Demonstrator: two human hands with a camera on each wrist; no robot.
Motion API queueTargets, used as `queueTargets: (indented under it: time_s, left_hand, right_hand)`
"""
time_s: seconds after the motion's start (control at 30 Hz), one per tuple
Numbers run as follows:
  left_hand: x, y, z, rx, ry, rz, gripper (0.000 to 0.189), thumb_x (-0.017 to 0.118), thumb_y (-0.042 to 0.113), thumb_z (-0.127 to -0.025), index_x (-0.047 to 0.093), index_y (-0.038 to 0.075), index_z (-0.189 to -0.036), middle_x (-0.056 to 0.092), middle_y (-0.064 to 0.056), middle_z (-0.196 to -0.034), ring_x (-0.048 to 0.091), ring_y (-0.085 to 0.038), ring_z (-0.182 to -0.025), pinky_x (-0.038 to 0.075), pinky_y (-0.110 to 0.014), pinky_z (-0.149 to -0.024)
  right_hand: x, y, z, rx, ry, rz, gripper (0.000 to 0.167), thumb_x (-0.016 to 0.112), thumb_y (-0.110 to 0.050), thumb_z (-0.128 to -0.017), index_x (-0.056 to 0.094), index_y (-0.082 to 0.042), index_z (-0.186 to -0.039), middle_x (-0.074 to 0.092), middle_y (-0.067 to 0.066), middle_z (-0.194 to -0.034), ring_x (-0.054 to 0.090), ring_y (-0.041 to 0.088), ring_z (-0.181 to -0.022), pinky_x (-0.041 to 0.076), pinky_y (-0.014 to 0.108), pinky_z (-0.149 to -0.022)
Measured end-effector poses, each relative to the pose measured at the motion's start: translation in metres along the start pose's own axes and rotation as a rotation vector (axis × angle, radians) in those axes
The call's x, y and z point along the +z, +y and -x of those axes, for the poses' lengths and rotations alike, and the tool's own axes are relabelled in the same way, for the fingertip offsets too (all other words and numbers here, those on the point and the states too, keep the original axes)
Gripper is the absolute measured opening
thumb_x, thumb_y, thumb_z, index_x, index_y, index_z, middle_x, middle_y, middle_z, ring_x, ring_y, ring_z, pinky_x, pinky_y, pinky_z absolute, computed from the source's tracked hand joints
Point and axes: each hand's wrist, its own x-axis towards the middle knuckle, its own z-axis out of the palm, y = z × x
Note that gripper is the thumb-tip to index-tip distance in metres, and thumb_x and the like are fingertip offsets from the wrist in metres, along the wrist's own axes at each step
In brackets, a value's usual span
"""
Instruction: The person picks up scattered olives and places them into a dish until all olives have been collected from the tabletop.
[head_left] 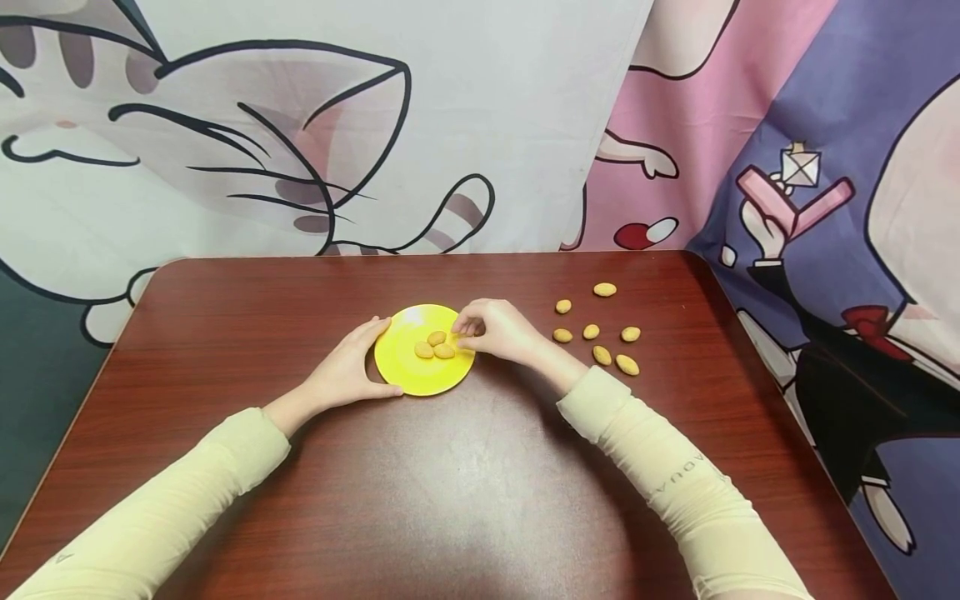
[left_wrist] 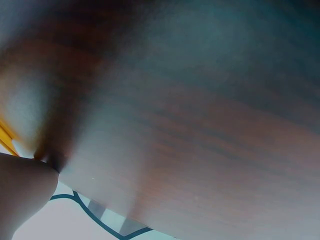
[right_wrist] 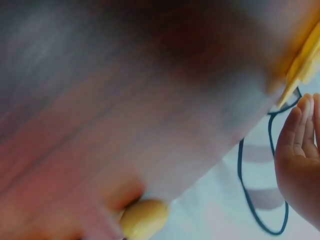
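Note:
A round yellow plate [head_left: 420, 379] lies on the table, with three small yellow-tan oval nuts [head_left: 424, 350] grouped on it. My left hand [head_left: 347, 362] grips the plate's left edge, thumb at the near rim and fingers at the far rim. Over the right rim, my right hand [head_left: 498, 331] has its thumb and bent fingers brought close together; I cannot tell whether a nut is between them. In the right wrist view, the fingers [right_wrist: 300, 130] are side by side just below the plate's edge [right_wrist: 300, 62]. The left wrist view catches only part of the left hand [left_wrist: 25, 187] beside a sliver of plate.
Several more loose nuts [head_left: 591, 332] are scattered on the dark red wooden table [head_left: 420, 500], right of the plate. One nut [right_wrist: 145, 219] shows large in the right wrist view. Behind the table's far edge hangs a cartoon-printed cloth [head_left: 510, 108].

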Motion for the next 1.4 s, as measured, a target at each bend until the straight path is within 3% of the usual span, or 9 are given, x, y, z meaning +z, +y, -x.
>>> queueTargets:
  time_s: [0.43,0.83,1.03,1.4]
  left_hand:
    - [0.0,-0.001,0.0,0.001,0.0,-0.004,0.116,0.094,0.036,-0.077,0.03,-0.004,-0.164,0.029,-0.029,-0.171,0.023,-0.047,-0.162,0.026,-0.066,-0.129]
    - [0.0,-0.001,0.0,0.004,0.004,0.001,0.116,0.095,0.035,-0.077,0.03,-0.004,-0.164,0.029,-0.028,-0.171,0.023,-0.047,-0.162,0.026,-0.066,-0.128]
    - [0.001,-0.003,0.0,0.005,0.005,-0.002,0.116,0.095,0.036,-0.077,0.03,-0.004,-0.164,0.029,-0.028,-0.171,0.023,-0.047,-0.162,0.026,-0.066,-0.128]
    - [0.003,-0.005,-0.001,0.008,0.006,-0.003,0.116,0.095,0.036,-0.076,0.03,-0.004,-0.164,0.03,-0.028,-0.171,0.023,-0.046,-0.162,0.027,-0.066,-0.128]
  right_hand:
    - [-0.046,0.031,0.019,0.131,0.128,-0.063,0.021,0.084,-0.003,-0.088,0.079,0.0,-0.108,0.077,0.015,-0.099,0.072,0.028,-0.093,0.062,0.042,-0.089]
    - [-0.075,0.065,0.038,0.255,0.215,-0.054,0.021,0.082,-0.003,-0.091,0.078,0.002,-0.11,0.078,0.017,-0.1,0.072,0.027,-0.092,0.054,0.025,-0.083]
    - [-0.084,0.081,0.047,0.301,0.237,-0.047,0.02,0.081,-0.005,-0.091,0.078,0.001,-0.111,0.079,0.017,-0.098,0.072,0.019,-0.085,0.05,0.014,-0.075]
    - [-0.091,0.105,0.061,0.371,0.242,-0.028,0.02,0.08,-0.006,-0.092,0.078,-0.001,-0.111,0.079,0.019,-0.1,0.07,0.017,-0.087,0.048,0.012,-0.073]
